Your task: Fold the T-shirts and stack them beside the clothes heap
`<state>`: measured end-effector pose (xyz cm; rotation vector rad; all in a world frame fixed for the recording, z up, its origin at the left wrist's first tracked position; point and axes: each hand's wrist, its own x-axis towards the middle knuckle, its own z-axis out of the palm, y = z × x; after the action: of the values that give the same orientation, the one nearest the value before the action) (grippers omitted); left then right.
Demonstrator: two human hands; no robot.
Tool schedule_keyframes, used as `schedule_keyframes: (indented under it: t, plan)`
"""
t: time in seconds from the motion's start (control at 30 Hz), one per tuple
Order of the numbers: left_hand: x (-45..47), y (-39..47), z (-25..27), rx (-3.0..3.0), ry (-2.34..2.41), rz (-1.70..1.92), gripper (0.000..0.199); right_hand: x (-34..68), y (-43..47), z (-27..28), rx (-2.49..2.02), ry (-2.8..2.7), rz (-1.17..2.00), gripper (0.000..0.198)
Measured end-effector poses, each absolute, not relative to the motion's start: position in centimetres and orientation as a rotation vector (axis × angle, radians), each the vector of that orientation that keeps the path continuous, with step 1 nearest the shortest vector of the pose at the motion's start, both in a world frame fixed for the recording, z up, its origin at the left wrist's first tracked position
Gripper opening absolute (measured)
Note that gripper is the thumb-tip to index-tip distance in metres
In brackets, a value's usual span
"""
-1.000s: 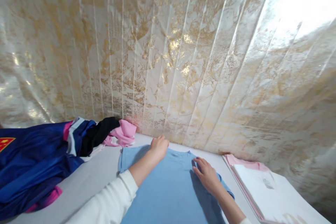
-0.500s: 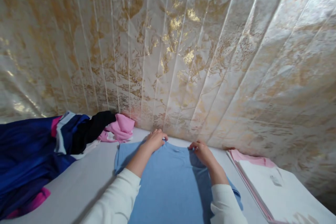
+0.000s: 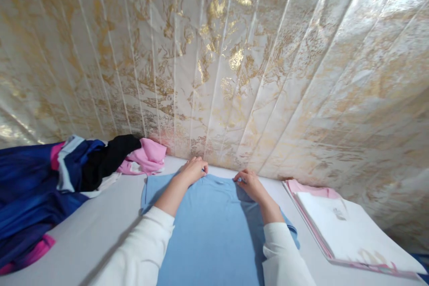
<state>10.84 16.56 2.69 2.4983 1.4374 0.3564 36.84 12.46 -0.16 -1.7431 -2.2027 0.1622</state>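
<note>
A light blue T-shirt (image 3: 214, 223) lies spread on the white table, its neckline toward the wall and its lower part cut off by the frame. At the left side of the neckline, my left hand (image 3: 194, 170) pinches the shirt's edge between thumb and fingers. My right hand (image 3: 248, 182) grips the shoulder edge on the other side of the neckline, fingers curled over the cloth. Both sleeves of the shirt stick out beyond my forearms, the right one partly hidden.
On the left, a heap of clothes holds a dark blue garment (image 3: 27, 187), a black cloth (image 3: 109, 161) and a pink cloth (image 3: 149, 156). A stack of folded white and pink shirts (image 3: 358, 228) lies at right. Behind the table (image 3: 100, 228) rises a gold-patterned wall covering (image 3: 214, 62).
The view has shifted slightly, so the shirt, hands and clothes appear a little higher and further left. Both hands keep their places at the neckline.
</note>
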Motion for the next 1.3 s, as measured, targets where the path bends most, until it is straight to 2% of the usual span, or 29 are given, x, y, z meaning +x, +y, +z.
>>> schedule_keyframes:
  t: [0.2,0.53,0.8,1.03,1.13,1.3]
  plan:
    - [10.9,16.7,2.5,2.475,1.462,0.408,0.027,36.0,12.3,0.0,-1.783,-2.169,0.116,0.016]
    - [12.1,16.8,0.5,2.439,1.607,0.512,0.027,35.2,12.7,-1.3,-1.936,-1.916,-0.074,0.018]
    - [11.9,17.1,0.0,2.391,1.644,0.558,0.025,35.7,12.8,-2.4,-1.892,-1.856,-0.096,0.016]
    - [11.7,16.8,0.2,2.284,1.774,0.547,0.026,35.4,12.5,-2.2,-1.971,-1.787,-0.145,0.028]
    - [12.0,16.6,0.4,2.239,1.829,0.523,0.031,34.7,12.1,-1.9,-1.993,-1.798,-0.128,0.024]
    - [12.6,16.1,0.4,2.300,1.760,0.540,0.025,33.6,11.8,-1.2,-2.063,-1.789,-0.082,0.020]
